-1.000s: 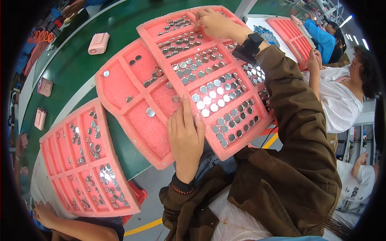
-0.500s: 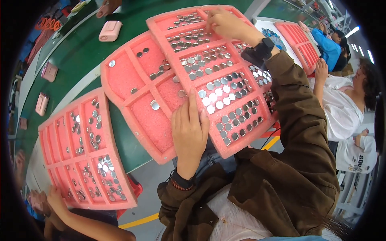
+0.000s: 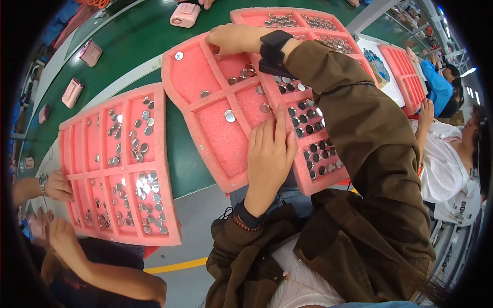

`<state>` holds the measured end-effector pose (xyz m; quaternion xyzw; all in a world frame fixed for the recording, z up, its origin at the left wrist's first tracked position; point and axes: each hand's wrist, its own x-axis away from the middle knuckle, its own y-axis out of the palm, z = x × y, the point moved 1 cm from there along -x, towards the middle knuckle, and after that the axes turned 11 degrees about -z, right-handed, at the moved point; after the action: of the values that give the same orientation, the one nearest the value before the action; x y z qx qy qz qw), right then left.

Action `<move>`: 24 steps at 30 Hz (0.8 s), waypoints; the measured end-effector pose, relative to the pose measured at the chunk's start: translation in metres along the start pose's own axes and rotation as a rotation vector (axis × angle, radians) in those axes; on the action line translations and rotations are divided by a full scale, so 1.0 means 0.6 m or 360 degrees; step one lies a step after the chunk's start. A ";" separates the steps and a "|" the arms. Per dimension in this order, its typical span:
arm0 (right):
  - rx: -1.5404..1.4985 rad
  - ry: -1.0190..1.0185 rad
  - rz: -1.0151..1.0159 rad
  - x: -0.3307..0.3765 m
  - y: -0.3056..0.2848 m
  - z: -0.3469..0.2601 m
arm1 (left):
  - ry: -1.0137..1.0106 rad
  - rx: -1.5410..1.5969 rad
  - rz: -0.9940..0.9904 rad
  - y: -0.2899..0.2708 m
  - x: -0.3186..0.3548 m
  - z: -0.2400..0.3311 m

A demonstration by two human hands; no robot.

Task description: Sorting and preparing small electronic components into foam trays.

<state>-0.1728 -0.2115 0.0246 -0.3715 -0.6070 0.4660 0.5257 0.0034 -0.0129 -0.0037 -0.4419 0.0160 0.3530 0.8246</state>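
My right hand (image 3: 233, 40) reaches across into the upper compartment of a pink foam tray (image 3: 191, 115). Its fingers bend down together beside a dark round disc (image 3: 216, 51); whether they pinch anything is hidden. Lying flat with fingers stretched out, my left hand (image 3: 269, 154) rests where this tray meets a second pink tray (image 3: 303, 174), which overlaps it on the right. The second tray's compartments hold many shiny metal discs (image 3: 308, 114), partly covered by my right sleeve. The first tray has only a few scattered discs, such as a silver one (image 3: 229, 116).
Another pink tray (image 3: 172, 205) of discs lies at the left, with a co-worker's hand (image 3: 57, 186) at its edge. Small pink fan-like devices (image 3: 185, 15) stand on the green table (image 3: 138, 46). Co-workers sit at the right near a further pink tray (image 3: 403, 77).
My right hand has left the far compartments of the right tray and come left into the other tray's upper compartment. My left hand stays at the trays' join. The view has shifted.
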 end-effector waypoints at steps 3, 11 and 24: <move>-0.0070 0.0037 -0.0064 0.001 0.003 0.006 | 0.0026 0.0002 0.0044 0.003 -0.001 0.001; 0.0038 -0.0034 -0.0126 -0.005 0.006 0.007 | 0.0027 0.0054 0.0086 0.001 0.000 -0.001; -0.0471 -0.0013 0.0519 0.254 -0.081 0.135 | 0.0089 -0.0004 0.0080 0.001 0.002 -0.001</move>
<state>-0.2769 -0.0963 0.1148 -0.5360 -0.6029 0.4520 0.3807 0.0041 -0.0121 -0.0049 -0.4522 0.0497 0.3611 0.8140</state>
